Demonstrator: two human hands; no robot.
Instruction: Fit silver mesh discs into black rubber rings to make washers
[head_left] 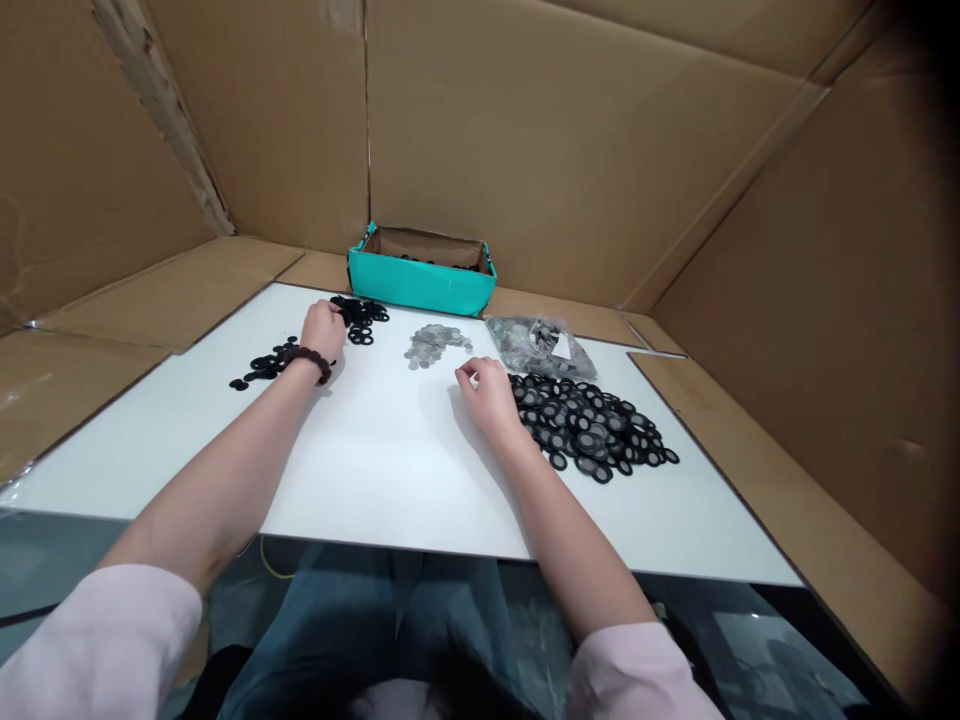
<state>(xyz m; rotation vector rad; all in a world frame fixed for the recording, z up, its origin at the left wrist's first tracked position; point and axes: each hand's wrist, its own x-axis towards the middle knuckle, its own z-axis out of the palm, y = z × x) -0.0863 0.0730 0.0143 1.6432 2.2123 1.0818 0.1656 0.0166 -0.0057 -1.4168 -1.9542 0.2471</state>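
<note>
My left hand (324,330), with a dark beaded band on its wrist, is at the left edge of a cluster of black rings (361,335). Its fingers are curled together, and whatever they pinch is hidden. Behind that wrist lie small black discs (262,367). My right hand (489,398) is just above the board, thumb and fingertips drawn together; anything between them is too small to make out. It is between a loose patch of translucent grey discs (431,345) and a large heap of black rings with grey centres (592,425).
A turquoise-fronted box (420,280) with dark pieces inside stands at the back. Beside the heap lies a clear plastic bag (540,345) of grey discs. Everything rests on a white board (360,450), with cardboard walls (600,150) around it.
</note>
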